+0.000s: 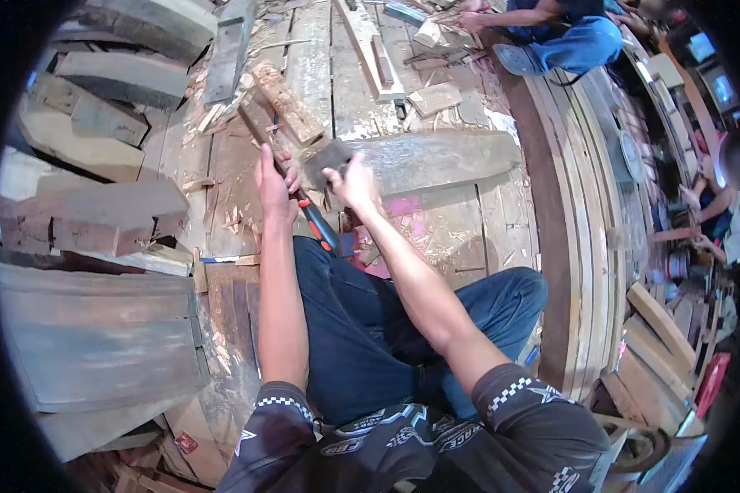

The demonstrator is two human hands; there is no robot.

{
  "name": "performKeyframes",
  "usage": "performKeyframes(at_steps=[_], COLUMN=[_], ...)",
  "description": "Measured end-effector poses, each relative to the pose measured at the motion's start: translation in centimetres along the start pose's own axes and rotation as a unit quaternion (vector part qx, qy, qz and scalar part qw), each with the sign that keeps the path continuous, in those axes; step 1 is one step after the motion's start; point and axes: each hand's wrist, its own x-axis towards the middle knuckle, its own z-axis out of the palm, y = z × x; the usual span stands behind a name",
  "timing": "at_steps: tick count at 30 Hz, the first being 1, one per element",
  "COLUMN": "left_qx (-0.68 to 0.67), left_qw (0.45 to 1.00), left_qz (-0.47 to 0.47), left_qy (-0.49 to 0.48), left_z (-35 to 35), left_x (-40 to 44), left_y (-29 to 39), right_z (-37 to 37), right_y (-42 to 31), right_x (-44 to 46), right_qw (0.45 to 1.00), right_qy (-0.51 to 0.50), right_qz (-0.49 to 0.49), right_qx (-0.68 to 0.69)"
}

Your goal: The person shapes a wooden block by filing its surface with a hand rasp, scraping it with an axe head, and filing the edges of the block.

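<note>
My left hand [276,185] is closed around a long, narrow hand tool with a black and orange handle [316,223]. Its brownish shaft slants up and away to the left, and I cannot make out its exact kind. In my right hand [353,185] is a dark grey, roughly rectangular block [327,164], close beside the tool. Whether block and tool touch is unclear. Just beyond the right hand lies a broad weathered board [440,156]. A light wooden block with chiselled marks [288,103] rests ahead of the left hand.
Wood shavings [444,246] litter the plank floor around my crossed legs. Stacked curved timbers [99,209] line the left side, and long beams [563,214] run along the right. Another person in jeans [580,45] sits at the top right, with more people at the far right edge.
</note>
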Motion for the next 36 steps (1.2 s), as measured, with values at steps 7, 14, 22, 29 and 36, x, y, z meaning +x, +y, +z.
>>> performKeyframes(at_steps=[7, 14, 22, 29, 36], left_qx=[-0.006, -0.002, 0.019, 0.026, 0.037], left_qw=[1.0, 1.0, 1.0, 1.0, 0.999], left_qz=[0.013, 0.006, 0.014, -0.001, 0.011], left_qy=[0.025, 0.013, 0.017, 0.015, 0.004], left_z=[0.0, 0.5, 0.8, 1.0, 1.6], left_x=[0.0, -0.4, -0.2, 0.2, 0.2], left_y=[0.0, 0.1, -0.1, -0.3, -0.7], right_z=[-2.7, -11.2, -20.6, -20.9, -15.7], right_y=[4.3, 19.4, 28.6, 29.8, 20.8], right_x=[-0.9, 3.6, 7.5, 8.7, 9.2], right_qw=[0.995, 0.95, 0.909, 0.923, 0.96], right_qy=[0.043, 0.303, 0.37, 0.324, 0.272], right_qz=[0.043, 0.026, 0.178, 0.16, 0.066], right_qx=[0.073, 0.077, 0.075, 0.136, -0.033])
